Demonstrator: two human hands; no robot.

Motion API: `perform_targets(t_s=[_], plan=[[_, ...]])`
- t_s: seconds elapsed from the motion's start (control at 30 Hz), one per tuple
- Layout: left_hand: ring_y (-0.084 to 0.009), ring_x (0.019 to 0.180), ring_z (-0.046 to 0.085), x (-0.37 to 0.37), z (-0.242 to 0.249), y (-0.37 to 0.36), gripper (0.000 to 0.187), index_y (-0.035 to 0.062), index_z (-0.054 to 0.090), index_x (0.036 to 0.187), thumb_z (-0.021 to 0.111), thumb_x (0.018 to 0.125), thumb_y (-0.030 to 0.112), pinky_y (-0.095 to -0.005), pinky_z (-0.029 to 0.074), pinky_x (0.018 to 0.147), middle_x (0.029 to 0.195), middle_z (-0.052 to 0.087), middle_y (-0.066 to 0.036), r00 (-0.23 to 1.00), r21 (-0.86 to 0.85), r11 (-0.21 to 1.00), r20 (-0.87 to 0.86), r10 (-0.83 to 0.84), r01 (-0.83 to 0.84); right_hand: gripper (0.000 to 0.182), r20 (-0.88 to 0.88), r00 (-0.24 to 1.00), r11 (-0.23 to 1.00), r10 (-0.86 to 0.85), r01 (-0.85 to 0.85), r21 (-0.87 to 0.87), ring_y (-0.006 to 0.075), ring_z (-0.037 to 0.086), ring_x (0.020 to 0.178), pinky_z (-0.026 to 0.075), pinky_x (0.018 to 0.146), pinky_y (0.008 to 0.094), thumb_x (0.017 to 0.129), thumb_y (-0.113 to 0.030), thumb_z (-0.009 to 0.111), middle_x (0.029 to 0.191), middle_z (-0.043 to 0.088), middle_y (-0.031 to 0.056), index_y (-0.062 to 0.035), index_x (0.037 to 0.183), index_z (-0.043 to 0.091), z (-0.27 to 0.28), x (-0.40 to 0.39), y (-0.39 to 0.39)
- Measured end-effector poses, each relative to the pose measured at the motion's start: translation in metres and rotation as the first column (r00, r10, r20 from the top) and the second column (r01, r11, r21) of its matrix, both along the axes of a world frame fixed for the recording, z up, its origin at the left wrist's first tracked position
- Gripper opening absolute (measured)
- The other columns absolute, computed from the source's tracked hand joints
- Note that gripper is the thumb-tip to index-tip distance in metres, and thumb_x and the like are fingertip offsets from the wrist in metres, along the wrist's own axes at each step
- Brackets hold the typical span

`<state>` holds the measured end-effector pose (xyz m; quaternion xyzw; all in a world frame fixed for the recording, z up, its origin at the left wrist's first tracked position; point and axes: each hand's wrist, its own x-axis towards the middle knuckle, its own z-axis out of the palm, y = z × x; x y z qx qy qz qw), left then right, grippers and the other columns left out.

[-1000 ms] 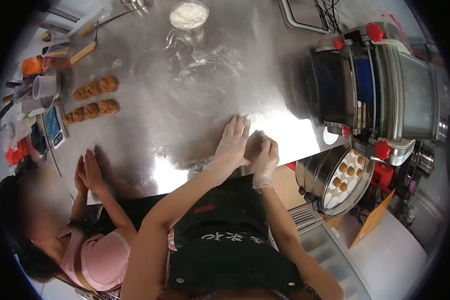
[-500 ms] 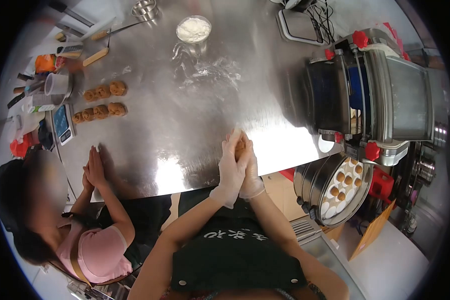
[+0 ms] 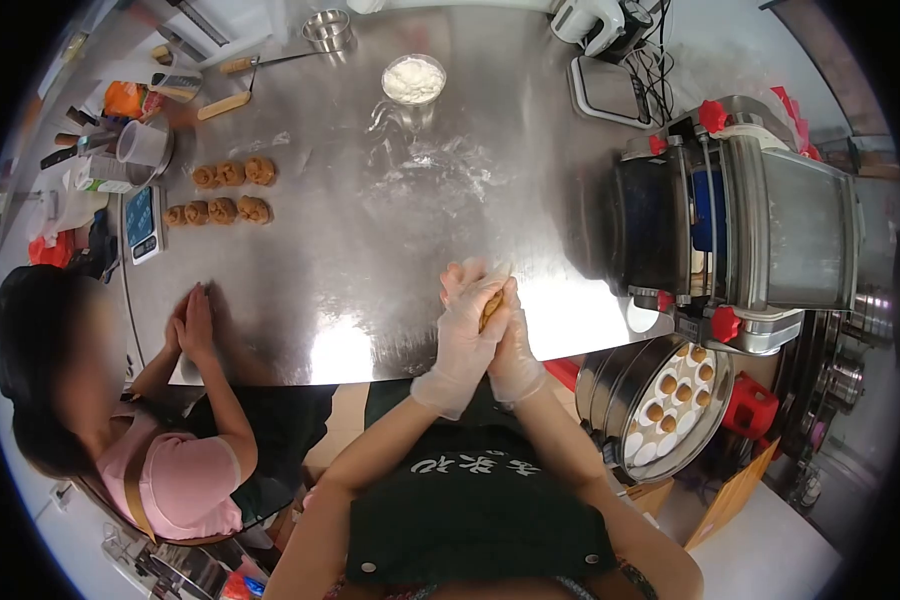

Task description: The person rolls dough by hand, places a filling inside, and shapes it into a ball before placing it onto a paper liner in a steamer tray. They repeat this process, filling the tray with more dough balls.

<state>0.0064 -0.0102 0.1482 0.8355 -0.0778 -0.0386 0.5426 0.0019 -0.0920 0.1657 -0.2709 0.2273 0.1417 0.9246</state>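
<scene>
In clear plastic gloves, my left hand (image 3: 465,318) and my right hand (image 3: 513,345) are pressed together over the table's front edge. Between the palms sits a lump of brown dough (image 3: 491,312), only partly showing. The left fingers reach up and across it, while the right hand cups it from the other side; its fingertips are partly hidden. Ahead of both hands, white flour (image 3: 435,165) is smeared on the steel table (image 3: 340,240). Farther back stands a bowl of white flour (image 3: 413,80).
Brown dough pieces (image 3: 223,210) lie in two rows at left, beside a digital scale (image 3: 144,222). A co-worker's hands (image 3: 194,322) are pressed together at the table's left. A machine with red knobs (image 3: 800,225) stands right, above a round steamer (image 3: 635,375) holding dough balls on white papers.
The whole view has shifted a little. My hands have turned against each other, the left fingers now spread farther left, and more of the dough shows between the palms.
</scene>
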Motion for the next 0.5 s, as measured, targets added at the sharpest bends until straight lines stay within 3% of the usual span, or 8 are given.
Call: perform_targets(t_s=[0.03, 0.1, 0.2, 0.23, 0.33, 0.37, 0.47, 0.5], plan=[[-0.0407, 0.122, 0.05, 0.01, 0.012, 0.004, 0.11, 0.0127, 0.041, 0.156, 0.092, 0.06, 0.032, -0.0503, 0.046, 0.102, 0.133, 0.054, -0.021, 0.989, 0.163, 0.986, 0.137, -0.052, 0.029, 0.071, 0.008, 0.998, 0.997, 0.068, -0.068, 0.031, 0.0262, 0.049, 0.138, 0.042, 0.115, 0.0377, 0.106, -0.057, 0.045, 0.149, 0.049, 0.0142, -0.0054, 0.153, 0.036, 0.015, 0.006, -0.008], [-0.0386, 0.129, 0.049, 0.024, 0.052, 0.016, 0.099, 0.0115, 0.049, 0.151, 0.091, 0.063, 0.027, -0.0484, 0.045, 0.107, 0.137, 0.054, -0.02, 0.988, 0.176, 0.981, 0.116, -0.099, 0.077, 0.064, -0.059, 0.973, 0.969, 0.223, -0.214, 0.125, 0.0245, 0.054, 0.132, 0.043, 0.115, 0.0383, 0.107, -0.052, 0.047, 0.143, 0.053, 0.0137, -0.0038, 0.149, 0.04, 0.015, 0.019, -0.029], [-0.0353, 0.138, 0.047, 0.029, 0.055, 0.019, 0.08, 0.0078, 0.06, 0.141, 0.089, 0.068, 0.021, -0.0479, 0.04, 0.115, 0.143, 0.055, -0.018, 0.987, -0.165, 0.982, -0.112, -0.115, 0.095, 0.066, 0.021, 0.924, 0.917, 0.382, -0.382, 0.111, 0.0288, 0.055, 0.133, 0.045, 0.116, 0.0419, 0.106, -0.055, 0.042, 0.147, 0.05, 0.0185, -0.0042, 0.149, 0.04, 0.0, 0.022, -0.034], [-0.0356, 0.137, 0.048, 0.024, 0.038, 0.014, 0.079, 0.0074, 0.06, 0.14, 0.089, 0.068, 0.021, -0.0487, 0.04, 0.116, 0.141, 0.056, -0.018, 0.996, -0.246, 0.969, -0.071, -0.048, 0.029, 0.062, 0.191, 0.931, 0.91, 0.311, -0.35, 0.221, 0.0221, 0.055, 0.127, 0.044, 0.113, 0.0372, 0.108, -0.053, 0.041, 0.137, 0.055, 0.0122, -0.0031, 0.145, 0.044, -0.005, 0.026, -0.031], [-0.0367, 0.137, 0.049, 0.015, 0.019, 0.013, 0.077, 0.0072, 0.059, 0.14, 0.088, 0.069, 0.02, -0.0518, 0.035, 0.119, 0.143, 0.057, -0.018, 0.989, -0.405, 0.914, -0.145, -0.034, -0.028, 0.071, 0.262, 0.965, 0.979, 0.009, 0.046, -0.2, 0.0282, 0.053, 0.135, 0.044, 0.116, 0.0409, 0.104, -0.06, 0.044, 0.142, 0.055, 0.0167, -0.0036, 0.147, 0.041, 0.018, 0.013, -0.005], [-0.0366, 0.138, 0.049, 0.016, 0.021, 0.012, 0.077, 0.0072, 0.059, 0.14, 0.088, 0.069, 0.019, -0.0515, 0.034, 0.119, 0.144, 0.056, -0.018, 0.996, -0.328, 0.944, -0.085, -0.008, -0.02, 0.071, 0.182, 0.982, 0.931, -0.04, 0.103, -0.351, 0.0283, 0.051, 0.136, 0.044, 0.115, 0.0408, 0.104, -0.06, 0.046, 0.142, 0.055, 0.0155, -0.0038, 0.147, 0.043, 0.031, 0.012, 0.005], [-0.0366, 0.14, 0.047, 0.019, 0.025, 0.005, 0.077, 0.0071, 0.059, 0.14, 0.088, 0.07, 0.018, -0.0505, 0.032, 0.121, 0.147, 0.055, -0.018, 0.994, -0.088, 0.996, 0.103, 0.026, -0.017, 0.066, 0.072, 0.995, 0.998, 0.067, -0.068, 0.013, 0.029, 0.051, 0.137, 0.045, 0.114, 0.0404, 0.105, -0.054, 0.048, 0.146, 0.052, 0.0156, -0.0042, 0.148, 0.043, -0.009, 0.015, -0.019], [-0.0366, 0.141, 0.047, 0.019, 0.028, 0.003, 0.076, 0.0071, 0.059, 0.14, 0.088, 0.07, 0.017, -0.0502, 0.032, 0.121, 0.147, 0.054, -0.019, 0.986, -0.006, 1.0, 0.163, 0.026, -0.025, 0.059, 0.083, 0.989, 0.992, 0.126, -0.127, 0.012, 0.0238, 0.054, 0.132, 0.045, 0.112, 0.0379, 0.11, -0.046, 0.043, 0.142, 0.054, 0.0131, -0.0011, 0.147, 0.043, 0.01, 0.021, -0.029]])
